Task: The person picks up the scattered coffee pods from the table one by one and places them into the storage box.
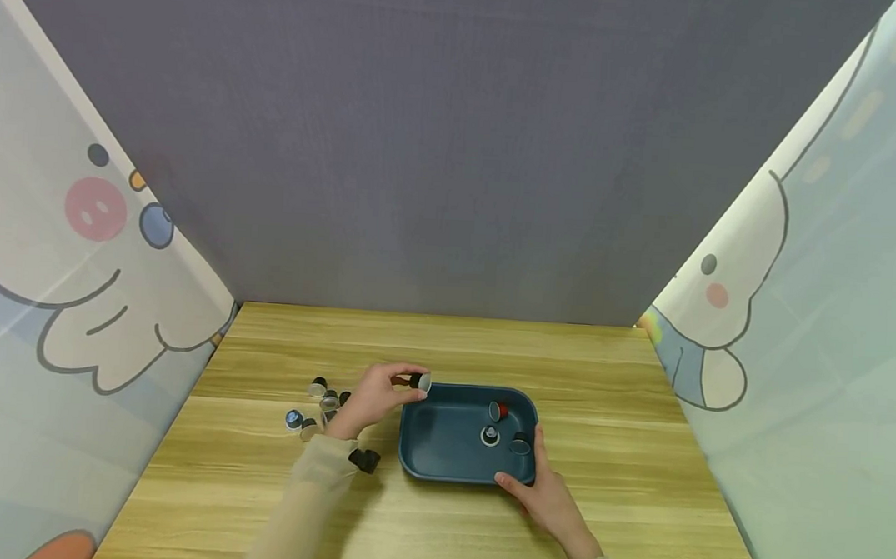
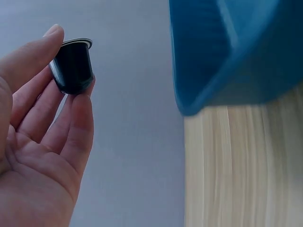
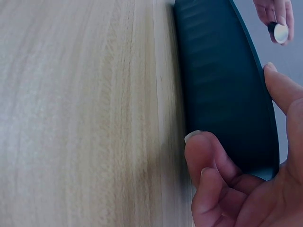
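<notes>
My left hand [image 1: 374, 395] pinches a black coffee capsule [image 2: 73, 67] between thumb and fingertips, above the left rim of a dark blue tray [image 1: 440, 454]. The capsule's pale lid faces right in the head view. My right hand [image 1: 551, 497] grips the tray's near right corner, thumb on the rim; in the right wrist view its curled fingers [image 3: 203, 156] lie against the outer wall. Inside the tray are a red capsule [image 1: 498, 411], an upturned capsule with a pale rim [image 1: 489, 436] and a dark capsule [image 1: 520, 444].
Several more capsules lie loosely grouped left of the tray, among them a blue one [image 1: 294, 419] and a black one [image 1: 318, 386], some partly behind my left hand. The wooden table [image 1: 601, 386] meets a grey panel [image 1: 452, 188] at the back and printed side panels.
</notes>
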The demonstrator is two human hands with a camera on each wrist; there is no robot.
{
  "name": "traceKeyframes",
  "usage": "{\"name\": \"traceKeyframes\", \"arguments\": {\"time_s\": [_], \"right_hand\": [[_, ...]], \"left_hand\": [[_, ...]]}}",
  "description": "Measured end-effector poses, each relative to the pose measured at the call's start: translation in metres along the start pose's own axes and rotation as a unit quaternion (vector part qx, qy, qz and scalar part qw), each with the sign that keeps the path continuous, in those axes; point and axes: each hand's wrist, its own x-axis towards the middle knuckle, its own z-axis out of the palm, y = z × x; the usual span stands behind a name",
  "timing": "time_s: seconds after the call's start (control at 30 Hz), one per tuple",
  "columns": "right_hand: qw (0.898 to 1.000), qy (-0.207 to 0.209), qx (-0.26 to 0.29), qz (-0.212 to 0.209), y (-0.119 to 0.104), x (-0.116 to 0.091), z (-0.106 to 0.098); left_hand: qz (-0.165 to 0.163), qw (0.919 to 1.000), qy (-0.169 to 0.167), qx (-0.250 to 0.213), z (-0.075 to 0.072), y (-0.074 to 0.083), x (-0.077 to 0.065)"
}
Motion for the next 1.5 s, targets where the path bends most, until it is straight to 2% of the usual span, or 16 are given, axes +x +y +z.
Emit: {"name": "traceKeyframes", "arguments": {"time_s": [0.2,0.47,0.6,0.87,1.07,1.3,1.5], "right_hand": [[1.0,-0.001,0.002,-0.001,0.0,0.0,0.0],[1.0,-0.012,0.018,0.016,-0.001,0.001,0.0],[1.0,-0.007,0.009,0.012,0.0,0.0,-0.001],[1.0,-0.005,0.0,0.006,0.001,0.0,-0.001],[1.0,-0.002,0.005,0.002,0.001,0.0,-0.001],[1.0,0.0,0.006,0.006,0.0,0.0,0.0],[1.0,-0.001,0.007,0.007,0.001,0.0,0.0]], "left_hand": [[0.037,0.9991,-0.023,-0.001,0.015,0.007,0.015],[0.018,0.9974,-0.069,-0.014,0.034,0.009,0.029],[0.011,0.9958,-0.09,-0.016,0.044,0.009,0.036],[0.019,0.994,-0.107,-0.009,0.059,0.008,0.049],[0.022,0.993,-0.116,-0.009,0.069,0.003,0.055],[0.004,0.9916,-0.128,-0.022,0.079,-0.001,0.055],[-0.013,0.9894,-0.144,-0.014,0.086,-0.006,0.054]]}}
